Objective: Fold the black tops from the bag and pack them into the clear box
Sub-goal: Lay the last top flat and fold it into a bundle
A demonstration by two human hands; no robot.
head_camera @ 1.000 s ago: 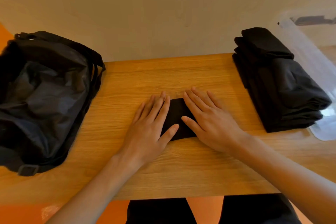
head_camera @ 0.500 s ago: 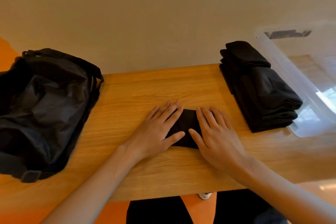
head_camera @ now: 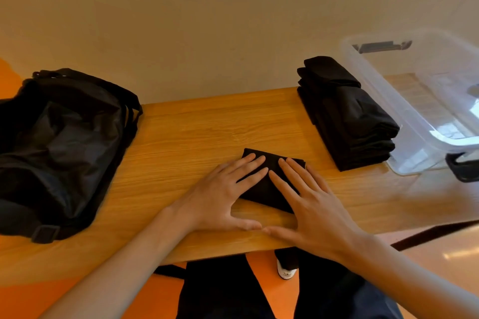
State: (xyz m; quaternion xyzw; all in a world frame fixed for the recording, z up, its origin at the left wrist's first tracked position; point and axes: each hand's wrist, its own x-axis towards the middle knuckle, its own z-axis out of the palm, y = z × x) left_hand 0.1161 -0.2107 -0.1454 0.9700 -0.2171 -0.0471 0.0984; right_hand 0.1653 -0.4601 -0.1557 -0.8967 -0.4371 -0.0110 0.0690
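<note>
A person's left hand (head_camera: 220,197) and right hand (head_camera: 311,207) lie flat, side by side, on a small folded black top (head_camera: 261,189) in the middle of a wooden table (head_camera: 197,132), somewhat nearer the near edge than the far one. Both hands are spread, with fingers straight and pressing down on the cloth rather than gripping it. The two thumbs reach toward each other on the bare wood below the top, their tips just beside one another. A stack of folded black tops (head_camera: 357,122) stands toward the far right corner of the table, running from the far edge toward the near one. Just beside the stack on its right sits the clear box (head_camera: 404,122), lidless, the wood grain showing through its bottom. The box has a dark latch (head_camera: 381,46) on its far end and another dark latch (head_camera: 464,168) on its near end. A large black bag (head_camera: 59,142) slumps over the left end of the table, its straps along the side facing the hands and a buckle at its near corner. Below the near edge, dark trousers (head_camera: 225,290) and the toe of a white shoe (head_camera: 286,270) show against an orange floor (head_camera: 166,290). The shoe's dark mark is too small to read.
</note>
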